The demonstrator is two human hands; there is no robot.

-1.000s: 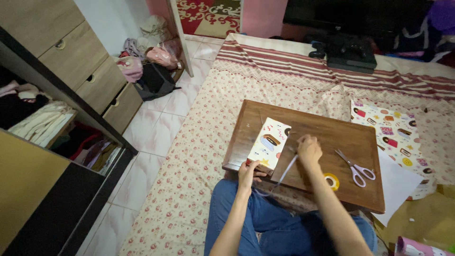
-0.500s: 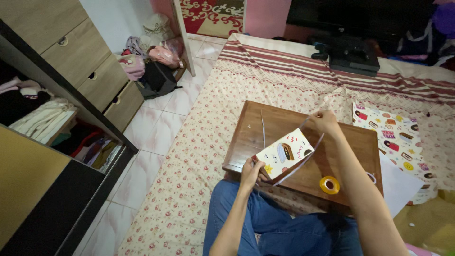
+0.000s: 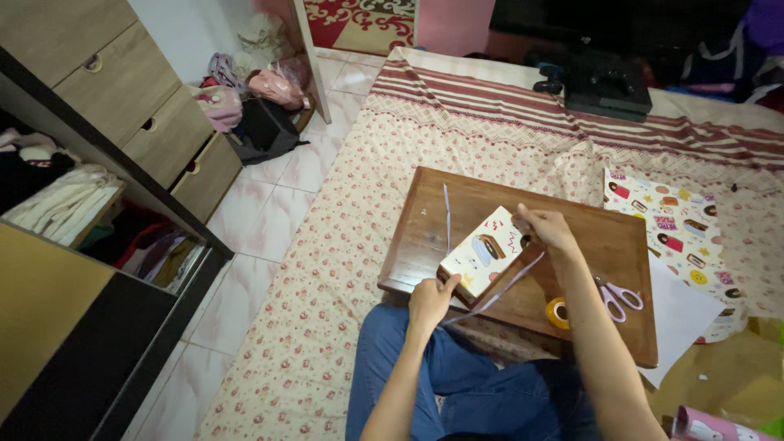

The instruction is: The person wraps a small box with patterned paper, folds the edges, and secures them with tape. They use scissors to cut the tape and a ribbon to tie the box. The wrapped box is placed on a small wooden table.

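A small box wrapped in cream paper with cartoon prints (image 3: 483, 254) rests tilted on a low wooden table (image 3: 433, 220). My left hand (image 3: 430, 300) grips its near corner and one end of a pale ribbon (image 3: 500, 291). My right hand (image 3: 543, 228) holds the box's far edge and pinches the ribbon, which runs diagonally below the box. Another length of ribbon (image 3: 447, 214) lies on the table to the left.
A yellow tape roll (image 3: 558, 313) and pink-handled scissors (image 3: 618, 296) lie on the table's right side. A sheet of printed wrapping paper (image 3: 670, 224) and white paper (image 3: 682, 314) lie on the floral mat. Drawers (image 3: 155, 122) and shelves with clothes stand left; bags (image 3: 257, 122) sit on the tiled floor.
My right hand lifted from the table with the ribbon, swung up high, then came down to the box's far edge. The box went from flat to tilted, and the scissors are visible again.
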